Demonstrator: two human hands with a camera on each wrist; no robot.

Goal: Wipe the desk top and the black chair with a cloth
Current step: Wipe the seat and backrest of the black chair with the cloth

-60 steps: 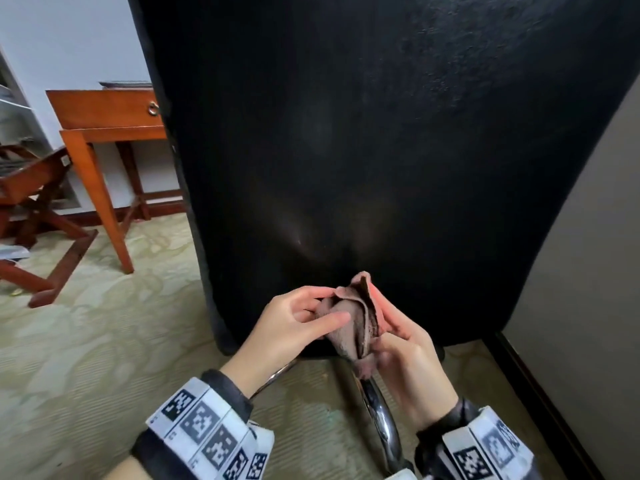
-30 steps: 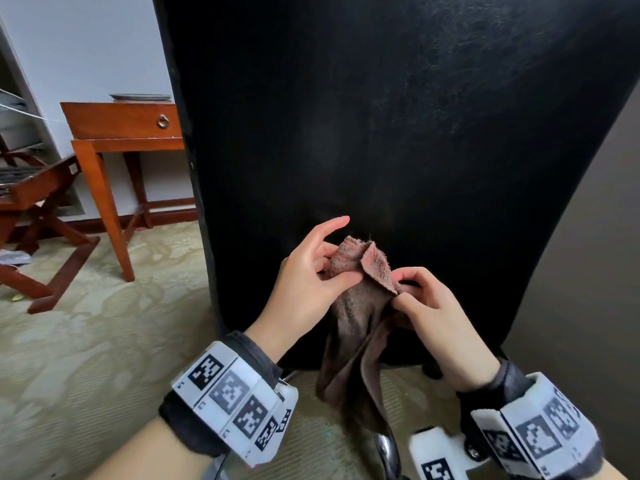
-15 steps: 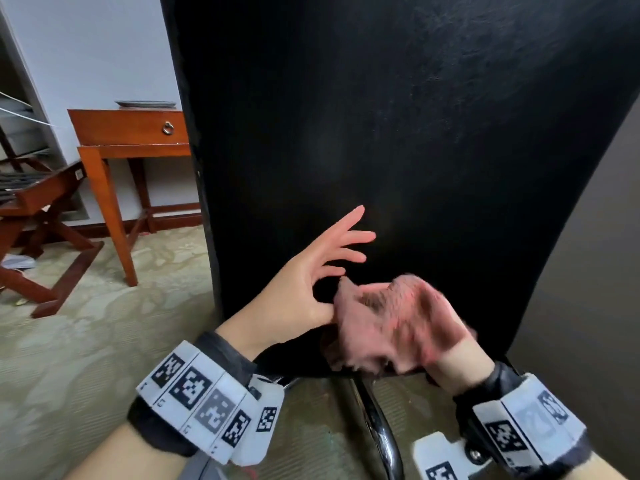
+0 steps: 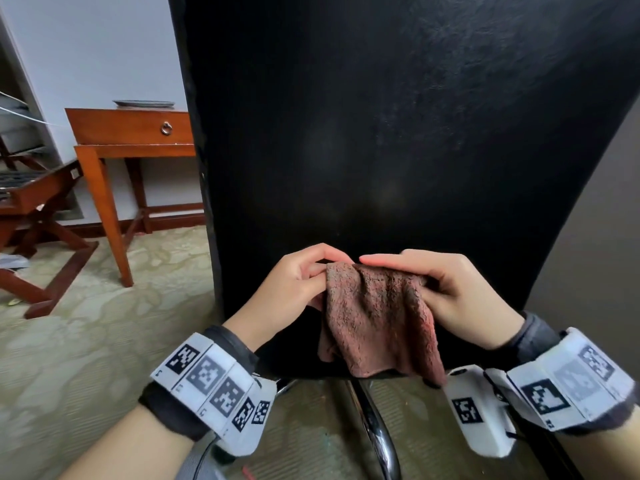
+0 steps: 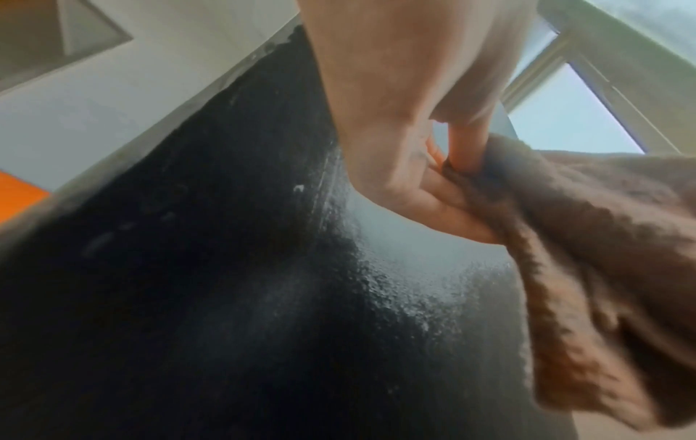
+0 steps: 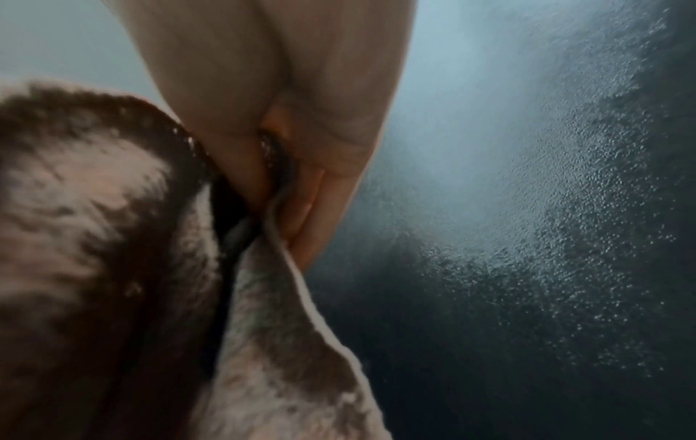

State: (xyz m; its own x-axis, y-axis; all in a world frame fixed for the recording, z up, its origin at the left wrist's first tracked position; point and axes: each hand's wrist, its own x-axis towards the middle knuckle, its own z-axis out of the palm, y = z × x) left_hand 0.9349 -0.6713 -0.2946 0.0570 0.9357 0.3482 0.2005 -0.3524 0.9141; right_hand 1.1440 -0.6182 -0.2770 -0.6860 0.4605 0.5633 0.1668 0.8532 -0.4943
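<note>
A brown-pink terry cloth (image 4: 377, 317) hangs spread between my two hands in front of the black chair's back (image 4: 398, 133). My left hand (image 4: 298, 282) pinches its upper left corner; the left wrist view shows the cloth (image 5: 587, 253) held between thumb and finger of that hand (image 5: 444, 184). My right hand (image 4: 450, 289) holds the upper right edge, its forefinger laid straight along the top. In the right wrist view the cloth (image 6: 113, 238) is caught in the fingers (image 6: 301, 208), with the chair's grained leather (image 6: 527, 238) behind. The cloth hangs just off the chair.
A wooden side table (image 4: 131, 133) with a drawer and a grey dish (image 4: 143, 103) on top stands at the left by the wall. A folding wooden rack (image 4: 31, 216) is further left. The chair's chrome base (image 4: 374, 434) runs below my hands over patterned carpet (image 4: 86, 341).
The bunched cloth was shaken out and is now spread flat between both hands. My left hand, open half a second ago, has taken the left corner. The view has come closer to the chair.
</note>
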